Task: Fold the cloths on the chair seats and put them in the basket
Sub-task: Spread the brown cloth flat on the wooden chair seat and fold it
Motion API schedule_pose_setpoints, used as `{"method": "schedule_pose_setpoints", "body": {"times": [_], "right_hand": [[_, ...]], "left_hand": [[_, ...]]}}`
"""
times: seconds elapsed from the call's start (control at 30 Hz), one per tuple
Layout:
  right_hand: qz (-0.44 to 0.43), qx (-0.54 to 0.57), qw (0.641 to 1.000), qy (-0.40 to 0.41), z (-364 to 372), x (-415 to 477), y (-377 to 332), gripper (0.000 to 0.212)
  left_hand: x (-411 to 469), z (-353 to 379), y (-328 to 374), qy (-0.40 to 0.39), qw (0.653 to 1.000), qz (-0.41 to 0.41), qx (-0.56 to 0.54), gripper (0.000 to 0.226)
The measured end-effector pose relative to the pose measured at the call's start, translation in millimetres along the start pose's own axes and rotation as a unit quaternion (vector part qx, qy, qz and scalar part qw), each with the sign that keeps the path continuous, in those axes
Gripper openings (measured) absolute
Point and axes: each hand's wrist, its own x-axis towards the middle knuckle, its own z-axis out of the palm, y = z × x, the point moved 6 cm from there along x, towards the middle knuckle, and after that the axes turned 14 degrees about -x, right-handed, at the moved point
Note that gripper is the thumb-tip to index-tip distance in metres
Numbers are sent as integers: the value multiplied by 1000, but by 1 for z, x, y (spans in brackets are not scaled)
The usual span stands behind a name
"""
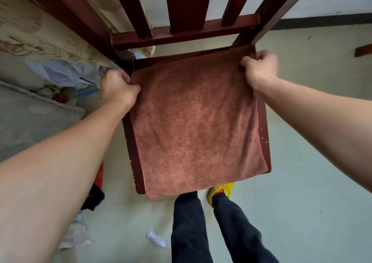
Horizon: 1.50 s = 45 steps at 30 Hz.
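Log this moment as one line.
cloth: lies on chair seat | left hand: pinches far-left corner | right hand: pinches far-right corner | basket: not in view

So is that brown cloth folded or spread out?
Apparently folded once: the cloth shows two layers at its far edge; near edge looks rounded.

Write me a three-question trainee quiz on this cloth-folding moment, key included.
1. True or false: the left hand and right hand each pinch a far corner of the brown cloth.
2. Where does the cloth lie? A) on the chair seat B) on the floor C) in a basket
3. Fill in: the shoe by the seat's front is ____.
Key: 1 true; 2 A; 3 yellow.
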Motion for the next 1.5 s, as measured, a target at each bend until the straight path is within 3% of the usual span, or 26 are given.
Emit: {"method": "schedule_pose_setpoints", "body": {"times": [0.13, 0.27, 0.4, 0.47, 0.53, 0.6, 0.8, 0.97, 1.03, 1.07, 1.13, 1.2, 1.27, 1.3, 1.4, 1.5], "right_hand": [[27, 38, 999, -27, -4, 3, 0, 28], [45, 69, 996, -46, -7, 7, -3, 28], [46, 66, 993, -89, -5, 4, -5, 23], [31, 41, 993, -103, -4, 3, -8, 23], [25, 8, 994, -102, -4, 4, -9, 30], [22, -27, 997, -74, -6, 9, -9, 34], [9, -66, 998, 1, -6, 22, -7, 29], [-29, -150, 988, 25, -11, 19, -12, 28], [-94, -213, 969, 78, -19, 0, -16, 31], [-137, -233, 957, 100, -19, -16, -18, 30], [-192, -227, 951, 88, -7, -50, -15, 23], [-167, -169, 971, -32, 23, -77, 5, 13], [-80, -67, 977, -185, 50, -96, 36, 9], [-33, -21, 975, -220, 54, -99, 53, 9], [45, 25, 986, -159, 23, -84, 100, 16], [58, -45, 994, -76, -14, -67, 133, 10]], "left_hand": [[5, 6, -3, -6, 988, -67, -138, 29], [13, 2, -4, -58, 967, -111, -221, 29], [19, -2, -19, -98, 953, -154, -240, 17], [22, -2, -27, -108, 956, -166, -219, 34], [25, -3, -30, -97, 966, -152, -185, 37], [29, -7, -31, -67, 975, -135, -161, 24], [40, -7, -38, -4, 976, -122, -179, 17], [28, -19, -23, 119, 983, -62, -123, 35], [7, -27, -9, 162, 980, -35, -112, 35], [-6, -25, -1, 159, 981, -19, -113, 32], [-40, -6, 15, 77, 987, 28, -138, 21], [-76, 26, 17, -43, 985, 27, -165, 14], [-104, 53, 0, -144, 974, -48, -168, 16], [-114, 61, -13, -174, 964, -93, -180, 20], [-124, 54, -51, -133, 953, -162, -220, 20], [-136, 34, -80, -69, 969, -160, -174, 17]]}}
